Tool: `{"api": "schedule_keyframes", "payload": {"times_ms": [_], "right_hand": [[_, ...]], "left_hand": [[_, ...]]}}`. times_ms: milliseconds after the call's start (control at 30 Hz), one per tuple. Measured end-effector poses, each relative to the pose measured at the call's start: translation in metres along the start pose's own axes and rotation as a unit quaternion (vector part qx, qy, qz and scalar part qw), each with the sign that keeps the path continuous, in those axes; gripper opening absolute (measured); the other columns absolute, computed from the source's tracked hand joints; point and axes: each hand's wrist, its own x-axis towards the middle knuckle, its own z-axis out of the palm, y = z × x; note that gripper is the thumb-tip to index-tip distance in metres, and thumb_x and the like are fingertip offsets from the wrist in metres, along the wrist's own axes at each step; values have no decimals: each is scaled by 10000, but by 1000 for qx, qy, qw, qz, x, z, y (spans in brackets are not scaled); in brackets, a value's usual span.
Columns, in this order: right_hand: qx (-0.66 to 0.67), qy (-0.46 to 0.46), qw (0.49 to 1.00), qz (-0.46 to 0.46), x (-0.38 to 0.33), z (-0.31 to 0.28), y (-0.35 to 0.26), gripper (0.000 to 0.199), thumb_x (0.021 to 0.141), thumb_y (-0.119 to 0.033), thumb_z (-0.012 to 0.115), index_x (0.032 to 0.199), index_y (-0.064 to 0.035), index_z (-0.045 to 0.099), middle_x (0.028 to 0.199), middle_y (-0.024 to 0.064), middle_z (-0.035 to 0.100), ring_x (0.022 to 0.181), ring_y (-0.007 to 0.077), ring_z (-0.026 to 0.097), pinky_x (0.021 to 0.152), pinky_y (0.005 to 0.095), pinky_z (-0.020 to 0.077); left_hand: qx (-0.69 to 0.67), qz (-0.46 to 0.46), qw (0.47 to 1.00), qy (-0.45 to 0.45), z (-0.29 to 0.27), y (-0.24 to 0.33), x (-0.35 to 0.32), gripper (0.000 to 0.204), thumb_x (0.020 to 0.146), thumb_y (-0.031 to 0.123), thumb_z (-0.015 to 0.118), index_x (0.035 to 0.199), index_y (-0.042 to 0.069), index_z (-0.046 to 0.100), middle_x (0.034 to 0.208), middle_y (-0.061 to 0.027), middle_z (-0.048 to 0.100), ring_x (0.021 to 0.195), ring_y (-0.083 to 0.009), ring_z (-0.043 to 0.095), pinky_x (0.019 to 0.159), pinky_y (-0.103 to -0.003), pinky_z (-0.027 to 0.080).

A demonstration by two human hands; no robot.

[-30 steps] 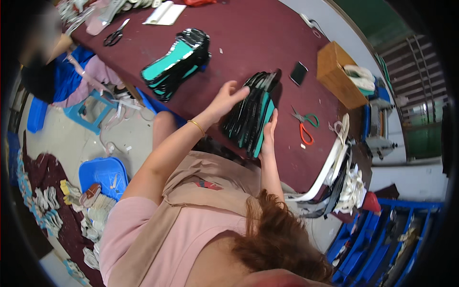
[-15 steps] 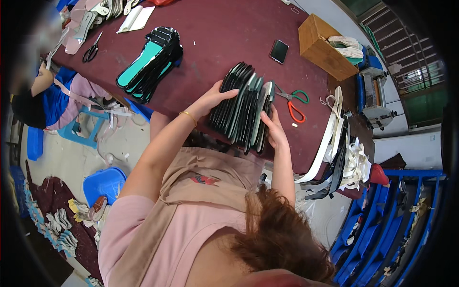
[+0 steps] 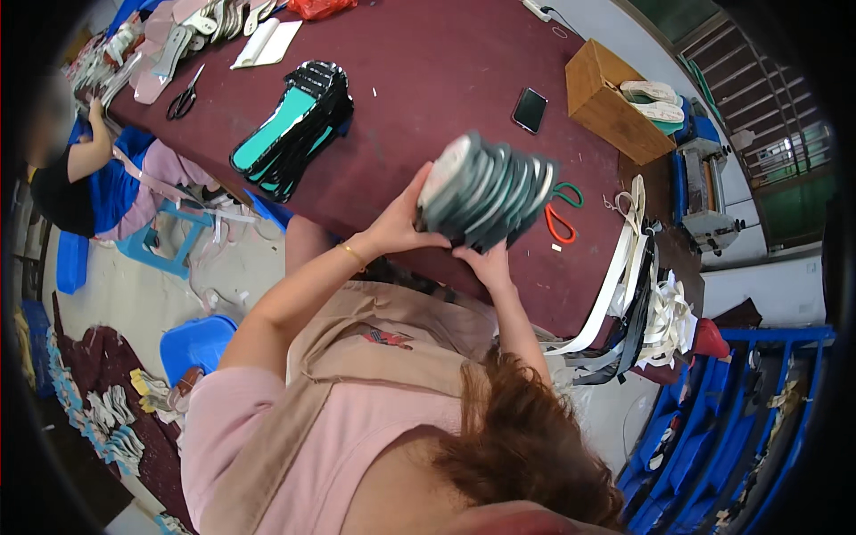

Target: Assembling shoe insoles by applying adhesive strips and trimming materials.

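Note:
A thick stack of dark insoles [image 3: 486,196] with white and green edges is held up over the near side of the table, slightly blurred. My left hand [image 3: 403,218] grips its left end, fingers behind and thumb along the lower edge. Under its near edge, my right hand [image 3: 489,266] presses with the thumb in front; its other fingers are hidden by the stack. Just right of the stack lie scissors with red and green handles [image 3: 561,223], their blades covered from sight. To the left, a second pile of black insoles with a turquoise top piece [image 3: 283,125] rests on the table.
On the maroon table [image 3: 419,80] are a phone [image 3: 530,111], black scissors [image 3: 185,102] and a wooden box [image 3: 593,98] with insoles. White straps [image 3: 615,267] hang over the right edge. Another person [image 3: 76,169] sits at the left. A blue rack [image 3: 722,428] stands lower right.
The insole stack has been turned and raised, its edges now fanned across to the right over the scissors. My right hand has moved from its right side to beneath its near edge.

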Motion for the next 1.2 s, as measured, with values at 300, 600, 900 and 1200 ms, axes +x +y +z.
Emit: {"api": "schedule_keyframes", "payload": {"times_ms": [300,600,900,1200], "right_hand": [[-186,-101,965,153,40,2,-6,879,742,-476,689,1354,24,303,1322,264,327,1226,419,347,1024,448,301],[-368,54,925,84,53,71,-90,833,716,-580,631,1412,-294,273,1496,200,27,1272,569,140,909,701,265],[-396,57,914,65,51,73,-89,785,698,-510,646,1382,-260,354,1500,187,42,1252,572,175,865,658,325],[-390,82,917,34,52,75,-88,757,704,-505,642,1366,-250,378,1488,195,100,1236,574,212,858,658,333]], "left_hand": [[328,-323,887,-20,-16,13,28,830,695,626,628,1253,37,456,1185,-237,473,1154,-393,435,959,-461,376],[91,-316,944,33,-88,28,34,506,955,424,362,967,22,668,967,-155,672,783,-235,640,724,-338,490],[-11,-471,875,115,-275,39,11,583,801,476,645,1155,16,589,1060,-116,644,862,-175,637,775,-290,508],[275,-492,825,27,-197,63,37,1235,608,683,674,1465,91,10,1482,-238,138,1377,-303,180,1082,-374,220]]}}
